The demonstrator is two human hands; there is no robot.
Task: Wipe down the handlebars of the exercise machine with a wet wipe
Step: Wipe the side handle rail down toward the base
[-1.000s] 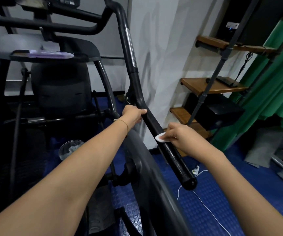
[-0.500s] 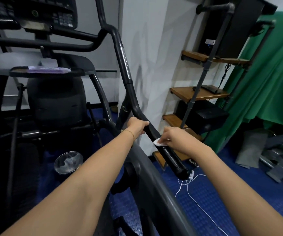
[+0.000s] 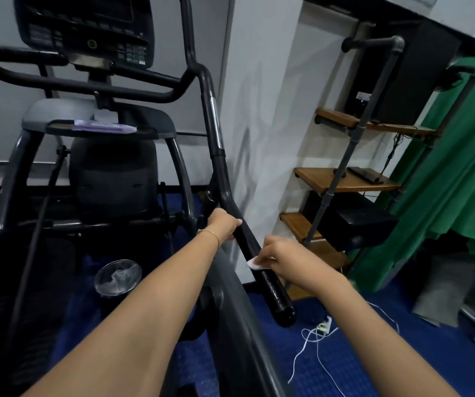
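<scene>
Glistening black handlebar (image 3: 274, 292) under white wipe (image 3: 252, 263)

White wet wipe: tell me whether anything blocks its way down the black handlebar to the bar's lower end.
Nothing visible does. The right hand holds the white wet wipe against the black tubular handlebar, which runs bare below it to its rounded end. The left hand grips the bar above the wipe.

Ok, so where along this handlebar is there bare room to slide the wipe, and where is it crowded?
The handlebar is bare from the wet wipe, held by the right hand, down to its end. A shorter bare stretch lies between the wipe and the left hand. Upward it is crowded: the left hand grips the bar there.
</scene>
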